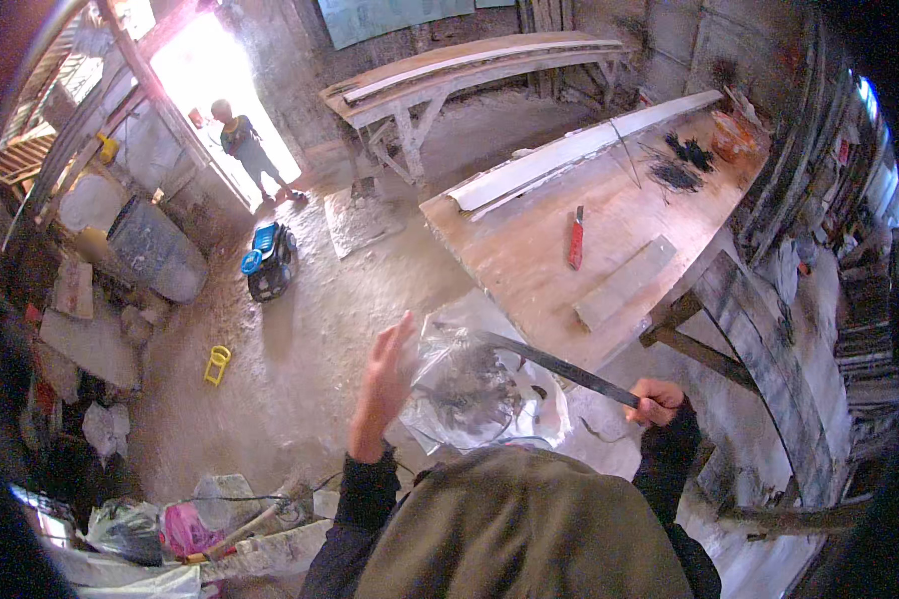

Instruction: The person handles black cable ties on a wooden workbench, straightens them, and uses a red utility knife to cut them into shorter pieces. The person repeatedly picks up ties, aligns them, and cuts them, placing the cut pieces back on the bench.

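Observation:
My right hand (656,403) is closed around one end of a long, narrow dark strip (569,372); its exact kind I cannot make out. The strip slants up and left, past the corner of the wooden table. My left hand (380,374) is raised, fingers stretched out, with nothing in it. Between my hands, in front of me, lies a clear plastic bag (544,404) with dark loose material (474,387) in or under it. Beyond, on the table (514,275), are a red-handled knife (576,240), a flat board piece (624,283) and a dark fibrous heap (677,172).
A long white profile (589,150) lies along the table's far edge. Another bench (410,130) stands behind. On the floor are a blue and black toy vehicle (270,262) and a yellow frame (218,365). A person (245,150) stands in the bright doorway. A grey barrel (158,250) is at left.

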The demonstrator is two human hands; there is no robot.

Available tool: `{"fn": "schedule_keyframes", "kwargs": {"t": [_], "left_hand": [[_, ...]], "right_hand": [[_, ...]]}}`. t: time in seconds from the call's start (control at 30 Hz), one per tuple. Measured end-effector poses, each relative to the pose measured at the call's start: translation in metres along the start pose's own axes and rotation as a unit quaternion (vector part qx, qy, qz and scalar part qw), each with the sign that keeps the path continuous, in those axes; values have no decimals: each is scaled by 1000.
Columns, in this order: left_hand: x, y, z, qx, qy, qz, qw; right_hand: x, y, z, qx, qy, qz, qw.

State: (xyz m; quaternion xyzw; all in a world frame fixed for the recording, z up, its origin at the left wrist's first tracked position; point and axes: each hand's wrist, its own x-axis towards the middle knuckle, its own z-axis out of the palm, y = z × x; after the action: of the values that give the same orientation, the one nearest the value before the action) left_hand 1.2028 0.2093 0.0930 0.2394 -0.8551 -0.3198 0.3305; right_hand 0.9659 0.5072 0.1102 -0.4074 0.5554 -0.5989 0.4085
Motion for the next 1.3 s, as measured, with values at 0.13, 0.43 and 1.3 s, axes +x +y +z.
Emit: {"fn": "schedule_keyframes", "kwargs": {"t": [0.13, 0.43, 1.3], "left_hand": [[-2, 52, 51, -34, -137, 156, 978], [16, 56, 70, -290, -237, -39, 926], [33, 94, 155, -125, -356, 297, 878]], "right_hand": [[32, 5, 39, -79, -46, 78, 993], [21, 8, 49, 42, 9, 99, 994], [-136, -4, 59, 83, 338, 2, 937]]}}
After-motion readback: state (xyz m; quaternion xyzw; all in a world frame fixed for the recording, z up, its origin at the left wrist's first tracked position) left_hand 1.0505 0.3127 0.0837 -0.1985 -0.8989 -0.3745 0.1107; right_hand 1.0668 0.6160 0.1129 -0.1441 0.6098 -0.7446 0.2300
